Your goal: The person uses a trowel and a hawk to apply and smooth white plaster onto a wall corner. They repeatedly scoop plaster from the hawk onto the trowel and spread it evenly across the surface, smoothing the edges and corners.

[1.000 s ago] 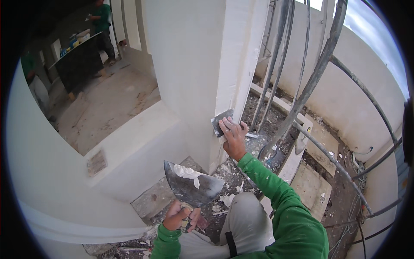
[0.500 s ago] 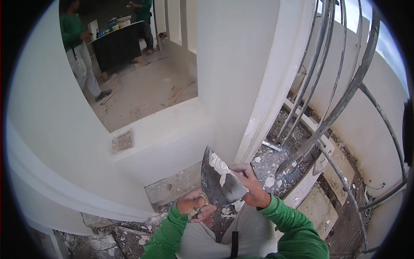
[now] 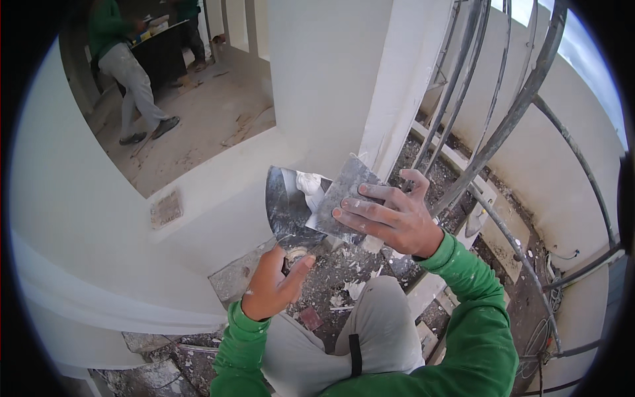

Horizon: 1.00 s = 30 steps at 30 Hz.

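Observation:
My left hand [image 3: 274, 283] is closed round the handle of a wide dark trowel [image 3: 286, 208], whose blade points up and away from me. White putty [image 3: 308, 183] lies on the blade's right part. In my right hand [image 3: 397, 215] is a thin flat grey scraper plate [image 3: 340, 202], its face covered by my spread fingertips and its lower left edge against the trowel blade beside the putty. My right thumb is hidden behind the plate. Both hands are above my knees, in front of the low white wall.
A white wall with an opening [image 3: 218, 162] stands ahead; past it a person in a green top [image 3: 135, 79] is by a dark table [image 3: 165, 56]. Bent metal bars [image 3: 509, 139] rise on the right. Debris and boards [image 3: 506, 245] cover the ground.
The trowel has shifted left and up, and my right hand now holds the plate flat against its blade. My view has turned to the right. The person beyond the opening has stepped.

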Available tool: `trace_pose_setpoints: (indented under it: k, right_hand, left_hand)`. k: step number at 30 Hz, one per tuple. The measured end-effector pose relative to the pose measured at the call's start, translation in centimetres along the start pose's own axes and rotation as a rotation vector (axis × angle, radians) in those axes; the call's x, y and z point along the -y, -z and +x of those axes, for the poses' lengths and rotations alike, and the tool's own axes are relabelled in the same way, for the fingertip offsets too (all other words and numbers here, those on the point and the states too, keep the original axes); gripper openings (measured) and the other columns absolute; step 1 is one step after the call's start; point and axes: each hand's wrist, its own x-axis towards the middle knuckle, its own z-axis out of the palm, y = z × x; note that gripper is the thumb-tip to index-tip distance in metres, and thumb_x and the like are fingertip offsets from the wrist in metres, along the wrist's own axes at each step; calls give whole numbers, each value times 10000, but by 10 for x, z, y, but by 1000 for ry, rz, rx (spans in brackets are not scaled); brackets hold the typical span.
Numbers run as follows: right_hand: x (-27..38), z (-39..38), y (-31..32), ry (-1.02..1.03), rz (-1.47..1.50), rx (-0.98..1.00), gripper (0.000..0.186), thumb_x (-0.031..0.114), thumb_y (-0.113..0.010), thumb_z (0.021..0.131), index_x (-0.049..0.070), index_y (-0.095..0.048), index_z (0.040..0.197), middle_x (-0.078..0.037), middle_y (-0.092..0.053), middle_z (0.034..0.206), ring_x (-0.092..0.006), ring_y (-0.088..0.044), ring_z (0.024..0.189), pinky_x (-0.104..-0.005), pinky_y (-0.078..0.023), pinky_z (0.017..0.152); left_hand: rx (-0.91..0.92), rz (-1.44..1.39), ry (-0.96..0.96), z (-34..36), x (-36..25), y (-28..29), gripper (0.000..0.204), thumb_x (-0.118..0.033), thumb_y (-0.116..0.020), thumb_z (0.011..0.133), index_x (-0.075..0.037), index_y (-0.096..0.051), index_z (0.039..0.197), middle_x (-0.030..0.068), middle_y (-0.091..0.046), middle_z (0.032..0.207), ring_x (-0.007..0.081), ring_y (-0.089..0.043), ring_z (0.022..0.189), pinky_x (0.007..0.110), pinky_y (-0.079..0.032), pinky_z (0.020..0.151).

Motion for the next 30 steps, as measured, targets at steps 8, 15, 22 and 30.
trace_pose_setpoints:
  k: [8, 15, 22, 30]
  right_hand:
    - [-94, 52, 59, -320, 70, -305, 465, 25, -609, 809, 162, -621, 1253, -26, -602, 1149, -195, -543, 1076, -430, -325, 973]
    - [-251, 133, 88, -266, -112, -632, 419, -30, -541, 884, 111, -592, 1276, -92, -592, 1189, -268, -590, 1024, -341, -428, 882]
    - [-236, 150, 71, -253, -318, -628, 523, -59, -528, 845, 182, -576, 1307, -34, -587, 1212, -209, -553, 1108, -383, -322, 968]
    - [-218, 131, 12, -344, -196, -631, 658, -103, -510, 745, 177, -541, 1340, -17, -550, 1265, -212, -504, 1176, -434, -234, 1024]
  left_hand:
    - [-253, -320, -147, -13, -2, 15, 349, -187, -532, 965, 2, -378, 1214, 70, -493, 670, 122, -465, 448, 256, -415, 370]
    - [213, -333, 61, -7, 67, -48, 262, -199, -527, 978, -9, -416, 1121, 64, -519, 684, 123, -497, 470, 266, -436, 427]
    - [278, -298, 127, -17, 74, -53, 261, -246, -564, 970, -13, -466, 1035, 26, -535, 660, 95, -500, 454, 254, -404, 426]
    - [223, -406, 119, -10, 72, -42, 309, -146, -493, 986, -8, -375, 1236, 83, -534, 755, 135, -523, 521, 261, -439, 418]
